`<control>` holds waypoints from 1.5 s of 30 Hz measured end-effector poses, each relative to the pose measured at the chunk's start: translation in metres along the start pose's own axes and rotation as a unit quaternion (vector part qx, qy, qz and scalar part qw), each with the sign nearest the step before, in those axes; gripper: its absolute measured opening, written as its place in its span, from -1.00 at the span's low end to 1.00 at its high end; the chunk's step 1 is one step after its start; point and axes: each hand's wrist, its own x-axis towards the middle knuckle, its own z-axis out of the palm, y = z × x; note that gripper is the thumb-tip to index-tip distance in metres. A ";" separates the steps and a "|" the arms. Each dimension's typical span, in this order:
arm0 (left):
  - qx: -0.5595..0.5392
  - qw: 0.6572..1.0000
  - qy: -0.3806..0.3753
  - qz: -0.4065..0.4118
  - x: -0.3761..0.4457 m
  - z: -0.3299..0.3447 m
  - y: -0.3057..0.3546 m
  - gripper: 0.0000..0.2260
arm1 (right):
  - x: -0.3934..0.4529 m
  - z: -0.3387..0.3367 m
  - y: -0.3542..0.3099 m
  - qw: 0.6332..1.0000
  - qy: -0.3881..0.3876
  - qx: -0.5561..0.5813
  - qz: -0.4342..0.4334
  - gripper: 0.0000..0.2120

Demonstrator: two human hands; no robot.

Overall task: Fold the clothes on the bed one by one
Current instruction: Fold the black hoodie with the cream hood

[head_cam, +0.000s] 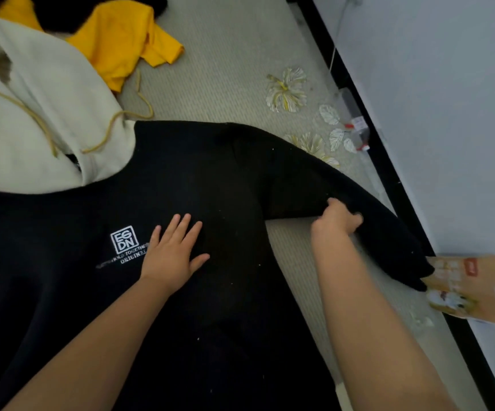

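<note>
While the left hand presses flat and spread on the black fleecy sweatshirt, the right hand pinches its sleeve near the bed's right edge.

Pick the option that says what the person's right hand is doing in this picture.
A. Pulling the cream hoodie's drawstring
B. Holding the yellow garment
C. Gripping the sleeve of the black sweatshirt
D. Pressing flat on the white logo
C: the right hand has its fingers curled round the sleeve of the black sweatshirt, while the left hand lies flat on its chest.
</note>
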 end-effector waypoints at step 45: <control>-0.004 0.944 0.141 -0.300 -0.072 -0.065 -0.145 -0.65 | -0.076 0.122 0.028 0.316 -0.296 -0.658 -0.616 -0.48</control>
